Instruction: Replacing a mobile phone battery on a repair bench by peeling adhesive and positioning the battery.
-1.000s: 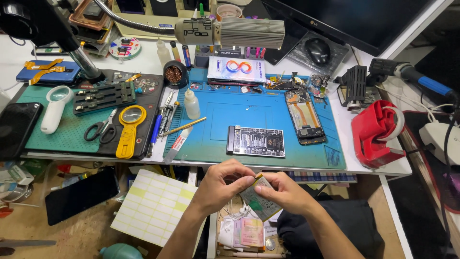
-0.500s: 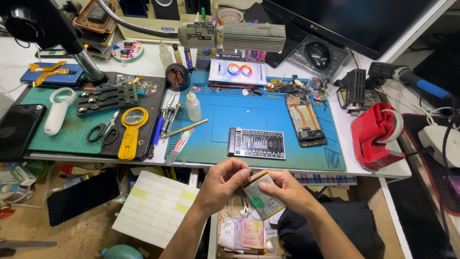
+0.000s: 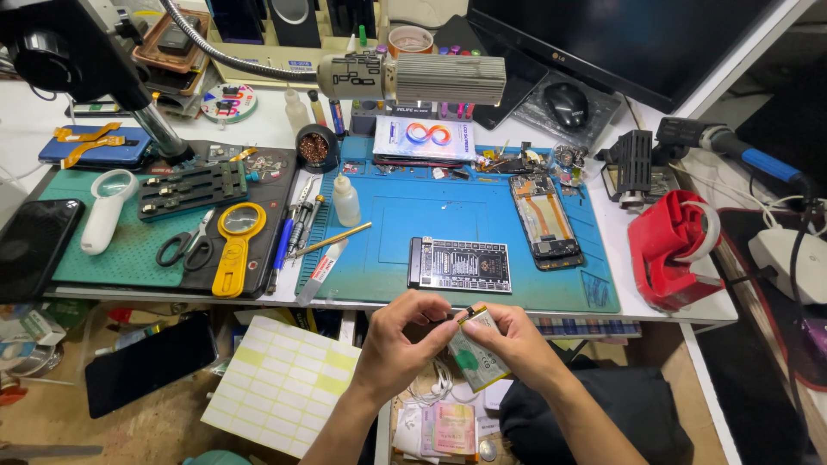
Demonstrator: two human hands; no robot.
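Observation:
Both my hands are together just in front of the desk's near edge, below the blue work mat (image 3: 413, 215). My right hand (image 3: 517, 340) cradles a small flat phone battery (image 3: 472, 351), silvery with a green patch and a yellow top edge. My left hand (image 3: 403, 340) pinches at the battery's upper left corner with thumb and fingers. On the mat above my hands lie a black rectangular circuit board (image 3: 459, 264) and an opened phone (image 3: 544, 220) showing its insides.
A red tape dispenser (image 3: 674, 248) stands at the right. Yellow magnifier (image 3: 235, 245), scissors (image 3: 186, 248), tweezers and a small squeeze bottle (image 3: 346, 201) lie on the left. A sheet of yellow labels (image 3: 280, 383) hangs below the desk. A microscope arm (image 3: 405, 77) spans the back.
My hands have stayed in the same place by the desk edge, with the fingers shifting slightly on the battery. Nothing on the desk has moved.

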